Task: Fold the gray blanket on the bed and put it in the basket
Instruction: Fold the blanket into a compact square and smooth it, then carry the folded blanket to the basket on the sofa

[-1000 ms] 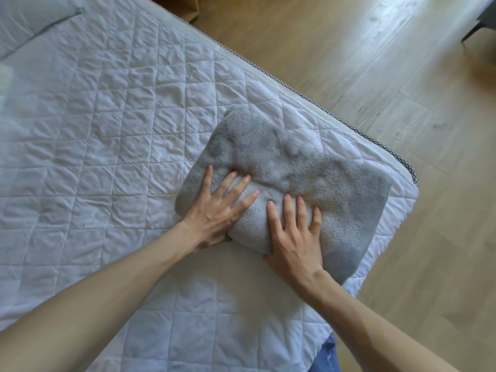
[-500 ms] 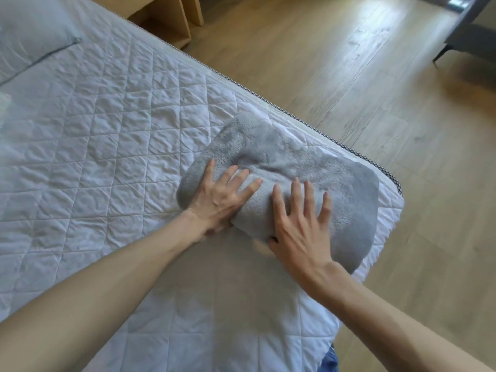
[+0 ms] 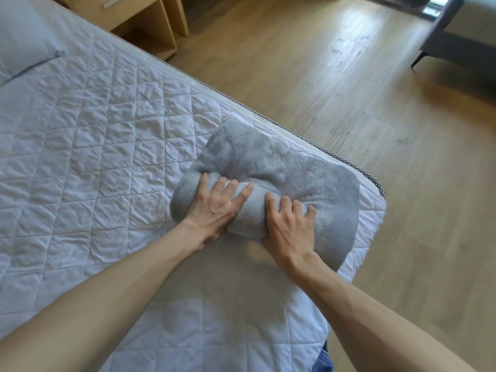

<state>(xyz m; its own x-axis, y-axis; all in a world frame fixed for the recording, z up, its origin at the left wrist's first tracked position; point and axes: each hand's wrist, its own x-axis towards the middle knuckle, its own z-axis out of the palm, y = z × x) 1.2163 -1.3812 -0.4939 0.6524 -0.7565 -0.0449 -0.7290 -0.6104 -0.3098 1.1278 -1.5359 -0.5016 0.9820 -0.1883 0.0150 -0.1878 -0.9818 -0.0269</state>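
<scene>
At the bed's near corner, both hands clamp the folded bundle. My left hand (image 3: 217, 208) wraps over its near edge, thumb hidden underneath. My right hand (image 3: 290, 229) digs curled fingers in just beside it. Under them the gray blanket (image 3: 281, 162) lies as a thick folded pad on the bed (image 3: 94, 130), close to the mattress edge. I judge the folding done. Left to do: lift it and carry it to the basket, which is not in view. Beyond the bed are a wooden nightstand (image 3: 145, 20) and the floor (image 3: 375, 103).
</scene>
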